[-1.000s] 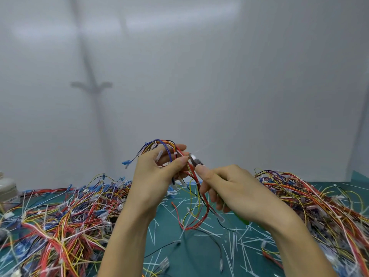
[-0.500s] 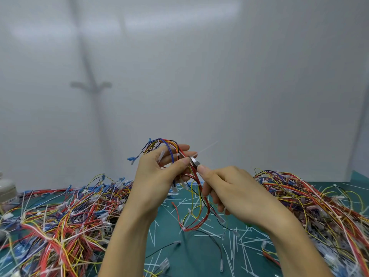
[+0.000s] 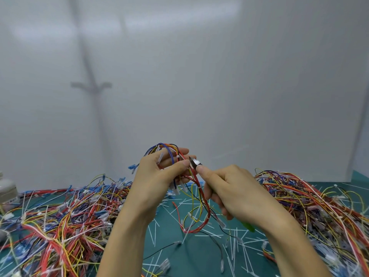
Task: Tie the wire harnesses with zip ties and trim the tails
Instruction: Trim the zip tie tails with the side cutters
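Half a second ago a thin pale tail slanted up and away from the nose of the flush cutters (image 3: pixel 195 162). Now no tail shows there, and the blades look closed against the bundle, so the snip has most likely just been made. The left hand (image 3: pixel 159 176) holds the wire harness (image 3: pixel 169 149) raised above the worktop (image 3: pixel 199 256), fingers curled behind the wires and thumb pressing them from the front. A small white zip tie (image 3: pixel 177 156) sits on the bundle just left of the blades. The right hand (image 3: pixel 229 188) is wrapped round the cutters, forefinger laid along the top, with a green handle end poking out below the palm. The rest of the harness hangs between the hands in a red and yellow loop with connectors dangling. If the tie is flush, this harness looks ready to be set aside and the next one picked up. The worktop is a green mat strewn with cut tails (image 3: pixel 235 248), with a heap of harnesses on the left (image 3: pixel 60 216) and another on the right (image 3: pixel 309 200). A white container (image 3: pixel 7 189) stands at the far left edge. Behind is a plain white wall (image 3: pixel 199 76) carrying a faint grey shadow.
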The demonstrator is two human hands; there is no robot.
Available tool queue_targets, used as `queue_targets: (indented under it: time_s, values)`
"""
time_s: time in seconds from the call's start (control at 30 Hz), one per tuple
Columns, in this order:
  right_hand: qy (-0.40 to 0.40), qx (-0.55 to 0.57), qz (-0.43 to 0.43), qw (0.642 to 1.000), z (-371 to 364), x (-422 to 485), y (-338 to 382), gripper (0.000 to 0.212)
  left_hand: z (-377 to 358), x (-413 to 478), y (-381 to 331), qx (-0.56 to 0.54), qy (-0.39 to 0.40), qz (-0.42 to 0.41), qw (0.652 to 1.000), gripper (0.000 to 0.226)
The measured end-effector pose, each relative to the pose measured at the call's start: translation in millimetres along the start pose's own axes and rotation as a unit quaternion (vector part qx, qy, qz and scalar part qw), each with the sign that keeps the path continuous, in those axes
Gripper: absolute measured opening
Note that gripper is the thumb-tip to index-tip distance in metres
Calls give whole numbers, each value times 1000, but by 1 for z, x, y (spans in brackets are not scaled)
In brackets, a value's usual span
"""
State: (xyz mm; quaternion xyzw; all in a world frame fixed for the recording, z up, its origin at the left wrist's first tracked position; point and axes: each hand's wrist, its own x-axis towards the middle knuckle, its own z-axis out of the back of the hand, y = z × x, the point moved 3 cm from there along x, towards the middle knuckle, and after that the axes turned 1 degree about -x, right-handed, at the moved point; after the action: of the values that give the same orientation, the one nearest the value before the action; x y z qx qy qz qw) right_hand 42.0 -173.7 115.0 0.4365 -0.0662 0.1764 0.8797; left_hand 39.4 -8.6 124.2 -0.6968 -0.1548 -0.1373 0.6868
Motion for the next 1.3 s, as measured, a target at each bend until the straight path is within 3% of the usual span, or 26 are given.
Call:
queue_targets:
  time_s: [0.13, 0.23, 0.37, 0.47, 0.6, 0.7, 0.77, 0.83, 0.93, 1.03, 1.17, 1.3]
  values:
    - [-50, 128, -20, 990, 4, 5, -2, 65, 0, -2, -1, 37, -9, 25, 999, 18]
    - [-69, 80, 1, 994, 6, 5, -3, 71, -1, -3, -2, 32, 6, 71, 997, 29]
    - [-66, 88, 13, 994, -3, 6, -2, 24, -6, -3, -2, 25, 19, 86, 996, 41]
    - [-79, 145, 14, 986, -8, 7, 0, 20, -7, -2, -3, -22, 36, 72, 997, 35]
    - [-90, 311, -7, 946, -2, 5, -1, 12, 7, 1, -3, -89, 6, 36, 995, 23]
    - [-73, 370, 0, 926, 7, 4, -3, 8, 17, 2, -5, -122, -45, 8, 991, 14]
    - [-60, 389, 9, 919, 10, 3, -4, 11, 20, 1, -6, -98, -58, 10, 993, 11]
    - [-61, 407, 18, 911, 13, 3, -4, 11, 17, 0, -4, -18, -38, 23, 999, 25]
    - [-69, 402, 34, 913, 14, 3, -3, 12, 2, -2, -1, 60, 60, 40, 996, 34]
    - [-93, 348, 51, 931, 13, 3, -1, 9, -15, -5, -3, 98, 132, 8, 986, 22]
    - [-112, 314, 67, 940, 10, 4, 1, 9, -17, -4, 0, 109, 94, -9, 990, 9]
    - [-134, 267, 30, 954, 8, 9, -8, 9, -9, -2, 0, 35, 39, -13, 999, 6]
